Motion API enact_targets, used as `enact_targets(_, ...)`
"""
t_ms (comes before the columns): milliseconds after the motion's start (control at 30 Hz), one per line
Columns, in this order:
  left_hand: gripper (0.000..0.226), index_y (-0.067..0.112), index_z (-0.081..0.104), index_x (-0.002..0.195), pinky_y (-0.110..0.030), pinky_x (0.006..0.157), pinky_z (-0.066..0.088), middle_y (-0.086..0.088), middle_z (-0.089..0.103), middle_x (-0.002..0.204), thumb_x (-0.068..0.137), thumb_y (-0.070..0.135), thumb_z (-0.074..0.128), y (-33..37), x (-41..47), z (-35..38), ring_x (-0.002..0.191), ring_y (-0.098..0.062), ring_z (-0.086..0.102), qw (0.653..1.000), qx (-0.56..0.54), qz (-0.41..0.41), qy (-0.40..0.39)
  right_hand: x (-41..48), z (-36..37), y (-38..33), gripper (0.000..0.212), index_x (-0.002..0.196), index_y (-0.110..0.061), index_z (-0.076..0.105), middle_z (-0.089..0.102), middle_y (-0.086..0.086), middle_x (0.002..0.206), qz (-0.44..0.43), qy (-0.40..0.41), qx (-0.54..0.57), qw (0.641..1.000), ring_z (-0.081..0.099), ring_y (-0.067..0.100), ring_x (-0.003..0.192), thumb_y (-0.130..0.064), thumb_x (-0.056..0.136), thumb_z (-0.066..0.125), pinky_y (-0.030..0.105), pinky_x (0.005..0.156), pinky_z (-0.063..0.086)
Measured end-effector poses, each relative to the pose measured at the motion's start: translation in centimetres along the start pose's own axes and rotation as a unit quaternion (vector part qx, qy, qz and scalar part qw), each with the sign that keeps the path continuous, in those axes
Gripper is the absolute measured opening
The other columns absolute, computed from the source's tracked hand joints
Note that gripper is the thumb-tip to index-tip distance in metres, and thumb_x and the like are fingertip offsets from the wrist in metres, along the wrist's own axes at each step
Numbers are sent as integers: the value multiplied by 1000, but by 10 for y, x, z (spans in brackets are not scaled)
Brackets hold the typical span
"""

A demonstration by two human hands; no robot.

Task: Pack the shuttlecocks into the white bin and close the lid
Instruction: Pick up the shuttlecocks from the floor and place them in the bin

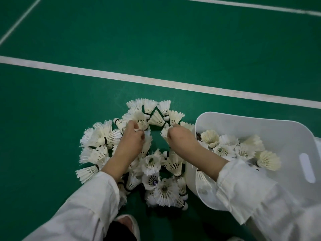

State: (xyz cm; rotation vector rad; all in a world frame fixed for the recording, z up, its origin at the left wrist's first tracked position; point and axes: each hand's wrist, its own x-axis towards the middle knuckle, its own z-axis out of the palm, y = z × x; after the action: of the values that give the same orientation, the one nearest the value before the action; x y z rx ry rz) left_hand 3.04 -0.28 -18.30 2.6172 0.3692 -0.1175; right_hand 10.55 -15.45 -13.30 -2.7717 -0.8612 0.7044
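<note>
A heap of white feather shuttlecocks (156, 171) lies on the green court floor in front of me. My left hand (132, 138) reaches into the heap's far side, its fingers curled round a shuttlecock (143, 125). My right hand (178, 136) is curled over another shuttlecock (165, 133) next to the bin's left wall. The white bin (260, 126) stands at the right, open, with several shuttlecocks (234, 148) inside. No lid is in sight.
White court lines (156, 80) cross the green floor beyond the heap. My white sleeves (251, 188) reach in from below, the right one over the bin's near corner. A white shoe (128, 223) shows at the bottom edge.
</note>
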Motion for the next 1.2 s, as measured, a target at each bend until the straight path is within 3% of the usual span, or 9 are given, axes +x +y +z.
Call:
enact_targets(133,13,11,62,98,-21,94,36,2,30,109,89,20,58,13,-2,-24,96,-11,39,991,-94,-91,30,-15,-1,0,18,93,2,64,53,11,95,-5,40,47,998,57,28,79,-1,91,46,34,70,46)
enact_targets(367,9,14,58,85,-31,100,35,0,31,112,87,23,60,36,-18,-48,104,-14,39,982,-146,-102,62,-25,4,-21,24,107,-1,65,55,14,108,-36,34,98,994,58,33,95,-12,94,48,38,84,47)
enact_targets(433,9,14,59,86,-26,98,36,1,30,112,87,22,61,40,-23,-50,100,-11,39,981,-148,-102,72,-29,10,-23,22,106,-1,64,53,14,105,-45,18,75,996,58,34,92,-7,92,48,38,78,48)
enact_targets(567,9,11,61,91,-2,79,31,0,31,114,89,20,58,47,-29,-55,81,-4,44,977,-160,-104,90,-31,9,-15,22,102,2,66,51,14,99,-44,7,51,998,59,35,92,1,89,48,37,76,46)
enact_targets(633,10,12,61,92,-6,82,31,-1,31,115,90,21,57,47,-31,-57,87,-6,45,972,-175,-112,107,-31,7,-10,22,102,2,66,55,15,103,-49,-6,44,998,58,34,95,2,88,48,38,82,46)
enact_targets(733,8,16,60,91,-27,101,35,0,32,114,90,24,57,45,-31,-59,104,-16,49,958,-224,-135,118,-34,9,-6,24,103,2,65,55,16,107,-60,-32,22,997,57,34,98,3,88,47,38,84,45)
enact_targets(833,7,19,59,92,-35,103,38,-3,34,113,90,26,57,42,-30,-62,102,-22,54,945,-254,-164,122,-36,5,-7,22,99,2,64,56,17,104,-53,-6,39,998,58,34,95,-2,90,45,38,82,46)
enact_targets(1000,11,14,59,94,-27,98,33,-6,32,126,91,24,54,44,-35,-63,104,-14,43,970,-165,-128,124,-46,-27,-9,28,101,-1,65,57,12,104,-66,59,107,990,58,28,92,-18,95,44,35,83,46)
enact_targets(1200,14,15,61,91,-24,91,36,-1,31,123,89,29,57,80,-35,-88,102,-11,40,976,-141,-61,153,-79,-85,25,21,105,-10,58,62,4,104,-50,146,149,977,60,20,90,-20,98,41,37,82,52)
